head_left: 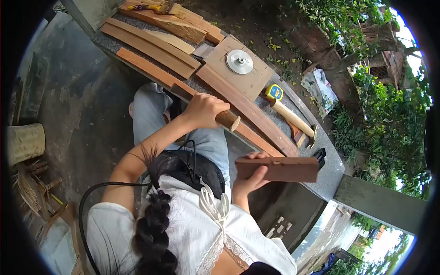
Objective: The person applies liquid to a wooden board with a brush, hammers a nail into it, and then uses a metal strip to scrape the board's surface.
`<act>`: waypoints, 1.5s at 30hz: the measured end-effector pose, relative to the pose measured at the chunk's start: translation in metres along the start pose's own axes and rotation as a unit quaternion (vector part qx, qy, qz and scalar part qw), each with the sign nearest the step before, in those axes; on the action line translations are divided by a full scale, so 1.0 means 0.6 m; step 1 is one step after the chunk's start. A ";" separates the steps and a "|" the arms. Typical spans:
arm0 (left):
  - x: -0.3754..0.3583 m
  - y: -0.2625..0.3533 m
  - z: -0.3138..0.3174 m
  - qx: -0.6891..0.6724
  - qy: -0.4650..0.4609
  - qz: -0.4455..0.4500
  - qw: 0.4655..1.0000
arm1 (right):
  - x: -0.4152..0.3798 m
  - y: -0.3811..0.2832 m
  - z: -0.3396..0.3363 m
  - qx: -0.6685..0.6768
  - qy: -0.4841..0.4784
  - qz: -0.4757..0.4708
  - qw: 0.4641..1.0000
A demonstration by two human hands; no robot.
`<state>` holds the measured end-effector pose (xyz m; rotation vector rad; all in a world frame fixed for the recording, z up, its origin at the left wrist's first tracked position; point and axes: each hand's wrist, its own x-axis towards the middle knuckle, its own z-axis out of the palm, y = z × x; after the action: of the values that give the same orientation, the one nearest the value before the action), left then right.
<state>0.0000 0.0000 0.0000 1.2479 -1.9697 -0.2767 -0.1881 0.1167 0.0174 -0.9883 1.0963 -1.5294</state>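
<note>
My left hand [206, 111] is wrapped round the wooden handle [228, 120] of a tool whose kind I cannot tell. A dark, flat part [184, 93] shows on the far side of my fist, over a long reddish wood strip [146, 66] at the bench's near edge. In my right hand [252, 178] is a short brown wooden board [286, 169], thumb across its face and fingers behind, held up near the bench's right end. Just beyond my left hand lies a thicker wooden plank [250, 110].
On the granite bench [327, 172] lie a hammer [295, 117], a yellow tape measure [274, 92], a brush [299, 136] and a board with a metal disc [239, 61]. Stacked planks [151, 46] and another brush [167, 8] occupy the left end. A woven stool [26, 143] stands at far left.
</note>
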 end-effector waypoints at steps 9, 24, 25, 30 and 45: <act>-0.014 -0.074 -0.041 0.060 0.025 -0.037 0.997 | 0.065 -0.057 0.009 -0.089 -0.014 0.024 0.996; -0.003 -0.152 -0.089 0.100 0.084 -0.040 0.991 | 0.128 -0.026 0.079 -0.106 -0.032 -0.051 0.993; -0.003 -0.154 -0.090 0.099 0.083 -0.039 0.991 | 0.131 -0.019 0.095 -0.052 0.005 -0.099 0.994; 0.002 -0.162 -0.096 0.093 0.081 -0.039 0.992 | 0.054 0.051 0.141 -0.263 -0.188 0.021 0.946; 0.004 -0.224 -0.150 0.118 0.111 -0.091 0.983 | 0.083 0.066 0.214 -0.187 -0.237 0.112 0.947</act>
<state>0.1534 -0.0495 -0.0115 1.5435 -1.7372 0.0092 -0.0661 0.0414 0.0166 -1.3524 1.1173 -0.8493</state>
